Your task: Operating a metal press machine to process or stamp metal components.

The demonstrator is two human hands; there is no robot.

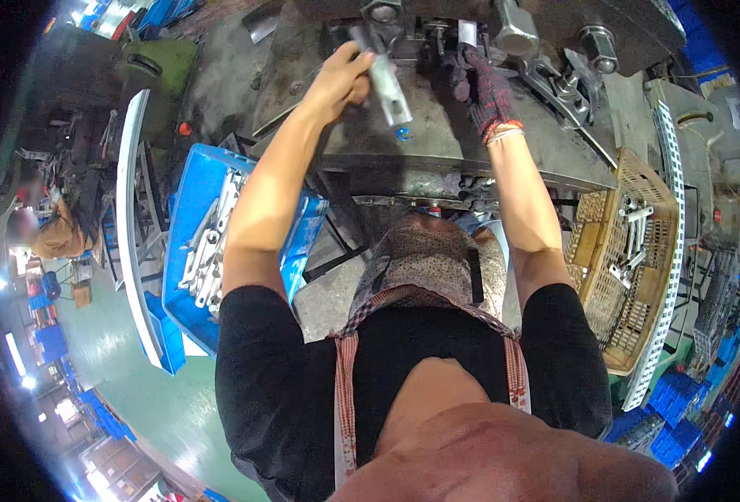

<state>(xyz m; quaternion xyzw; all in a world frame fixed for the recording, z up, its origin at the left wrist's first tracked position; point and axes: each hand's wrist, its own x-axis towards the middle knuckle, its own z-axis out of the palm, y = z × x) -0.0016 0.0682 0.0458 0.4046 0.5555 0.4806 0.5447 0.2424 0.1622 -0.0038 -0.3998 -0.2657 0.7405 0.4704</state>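
My bare left hand (336, 82) is closed round a silvery metal bar (389, 90) with a hole near its lower end. The bar is tilted above the dark metal machine table (437, 138) and slightly blurred. My right hand (489, 99), in a dark knitted glove, has its fingers curled at the near end of a bright flat metal piece (468, 33). That piece points away from me, among the dark fixtures at the table's back. A small blue thing (403, 134) lies by the table's front edge, below the bar.
A blue bin (188, 180) to the left holds several silvery metal parts (211, 251). On the right a tan plastic crate (600, 238) has a few similar parts. Large bolts (516, 32) and a clamp (554, 88) stand near my right hand. Another person (62, 230) works far left.
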